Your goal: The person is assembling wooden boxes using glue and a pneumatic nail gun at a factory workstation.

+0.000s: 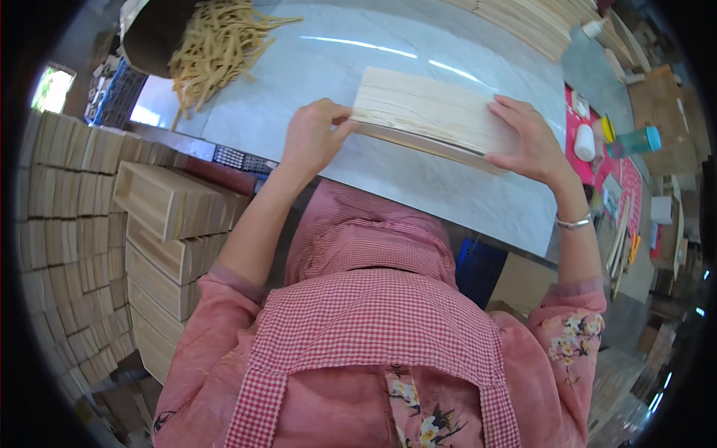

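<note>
A pale wooden box (433,112) lies on the white marble-patterned table in front of me, turned slightly askew. Its broad grained face points up toward me, and a dark gap runs along its near long side. At its left end, my left hand (314,134) pinches the near corner between thumb and fingers. My right hand (534,142) is wrapped round the opposite end, fingers on the top face and thumb at the near edge. What is inside the box is hidden.
A heap of flat tan strips (224,48) lies beside a dark container (157,33) at the far left. Thin wooden slats (523,22) are stacked at the far right. Bottles, including a white one (585,142), stand right. Wooden trays (153,198) are piled left, below the tabletop.
</note>
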{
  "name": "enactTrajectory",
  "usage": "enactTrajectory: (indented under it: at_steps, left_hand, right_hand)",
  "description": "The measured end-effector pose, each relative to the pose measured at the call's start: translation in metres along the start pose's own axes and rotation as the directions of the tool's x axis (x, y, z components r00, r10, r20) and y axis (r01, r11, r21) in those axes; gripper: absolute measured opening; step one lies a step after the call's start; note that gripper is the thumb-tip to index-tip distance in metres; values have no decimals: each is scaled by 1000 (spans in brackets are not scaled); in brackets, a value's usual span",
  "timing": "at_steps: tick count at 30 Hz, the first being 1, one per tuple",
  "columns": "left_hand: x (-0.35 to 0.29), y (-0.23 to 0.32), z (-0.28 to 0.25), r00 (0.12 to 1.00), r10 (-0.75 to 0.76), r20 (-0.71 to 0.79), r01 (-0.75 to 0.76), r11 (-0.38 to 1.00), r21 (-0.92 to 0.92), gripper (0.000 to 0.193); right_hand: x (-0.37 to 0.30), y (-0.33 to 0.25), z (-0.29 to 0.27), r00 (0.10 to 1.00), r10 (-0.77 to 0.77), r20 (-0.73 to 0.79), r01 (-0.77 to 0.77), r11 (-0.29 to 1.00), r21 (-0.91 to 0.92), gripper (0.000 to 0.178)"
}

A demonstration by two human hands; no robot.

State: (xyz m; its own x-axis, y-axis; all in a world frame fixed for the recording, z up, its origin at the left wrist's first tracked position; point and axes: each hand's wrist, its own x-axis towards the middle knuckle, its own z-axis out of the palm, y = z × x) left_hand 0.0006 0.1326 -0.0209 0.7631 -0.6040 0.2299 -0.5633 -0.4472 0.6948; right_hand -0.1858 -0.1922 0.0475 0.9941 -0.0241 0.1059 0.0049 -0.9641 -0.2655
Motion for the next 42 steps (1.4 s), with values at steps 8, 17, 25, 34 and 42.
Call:
enactTrajectory:
  at_steps: [8,17,25,34,42]
  left_hand:
    - [1,4,-1,1000,11,4,-11,996,91,18]
    - [1,5,0,1000,-10,11,9,989,149,18]
    - [0,7,1,1000,7,3,-8,985,173,19]
    - [1,4,1,995,101,-4,-99,984,149,18]
    - [2,8,-1,995,99,-14,-98,991,92,18]
  right_hand:
    - [-3,2,16,999,29,14,-28,999,-33,78]
    - [-5,4,22,999,39,38,-38,998,-43,78]
    - [-1,0,24,999,29,36,-26,997,-78,76]
    - [-24,12,36,960,-59,-273,25,992,-128,49]
    - [-99,-2,59,812,393,-432,-281,912,300,7]
